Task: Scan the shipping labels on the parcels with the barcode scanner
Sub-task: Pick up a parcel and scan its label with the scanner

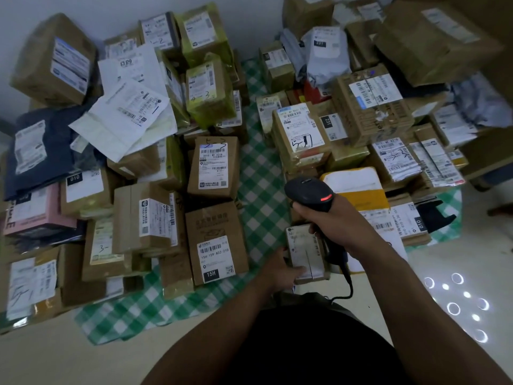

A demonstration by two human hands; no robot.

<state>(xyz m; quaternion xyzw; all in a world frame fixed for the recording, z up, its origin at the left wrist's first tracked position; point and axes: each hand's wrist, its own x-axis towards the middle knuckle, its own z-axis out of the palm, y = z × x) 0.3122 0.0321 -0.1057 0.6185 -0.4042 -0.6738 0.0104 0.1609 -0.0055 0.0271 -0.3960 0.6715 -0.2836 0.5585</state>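
My right hand (330, 220) grips a black barcode scanner (309, 193) whose red light glows; its head points away from me and its cable (347, 284) trails down toward my lap. My left hand (280, 269) holds a small brown parcel (306, 252) by its left edge, white shipping label facing up, just under and in front of the scanner handle. Many labelled parcels lie on a green checked cloth (258, 190), in a left pile (211, 168) and a right pile (302, 132).
Brown boxes, white and grey mailer bags (324, 56) and a dark bag (36, 151) crowd both sides. A strip of checked cloth runs between the piles. Pale floor (444, 301) with light reflections lies at the right; a black object (433, 215) sits by the right pile.
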